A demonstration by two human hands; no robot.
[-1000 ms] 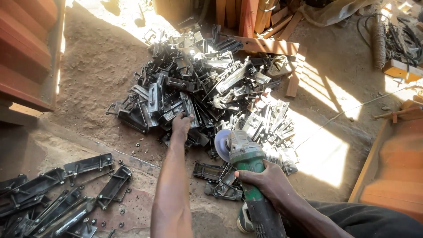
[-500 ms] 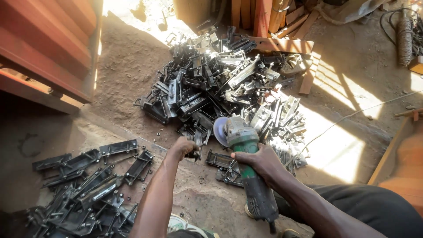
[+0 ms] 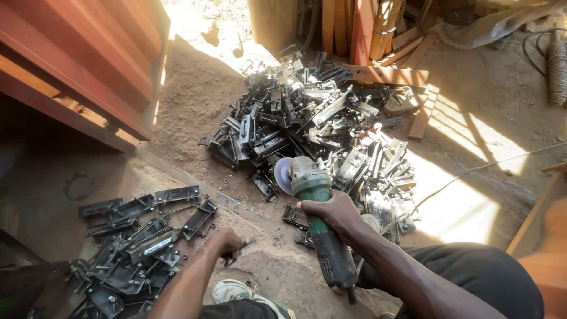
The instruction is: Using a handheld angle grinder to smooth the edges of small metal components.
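Note:
My right hand (image 3: 336, 214) grips the body of a green angle grinder (image 3: 316, 204), its disc (image 3: 282, 175) pointing toward a big heap of dark metal brackets (image 3: 313, 124). My left hand (image 3: 225, 242) is closed on a small dark metal piece (image 3: 241, 248), held low over the dusty ground between the heap and a smaller pile of brackets (image 3: 139, 236) at the lower left. A couple of brackets (image 3: 295, 217) lie just under the grinder.
A red-brown metal structure (image 3: 77, 65) overhangs at the left. Wooden planks (image 3: 390, 74) and boards stand behind the heap. A cable (image 3: 466, 171) runs over the sunlit ground at right. My shoe (image 3: 236, 290) shows at the bottom.
My left hand has drawn back from the big heap toward me and to the left, now holding a small metal piece. The grinder stays in my right hand.

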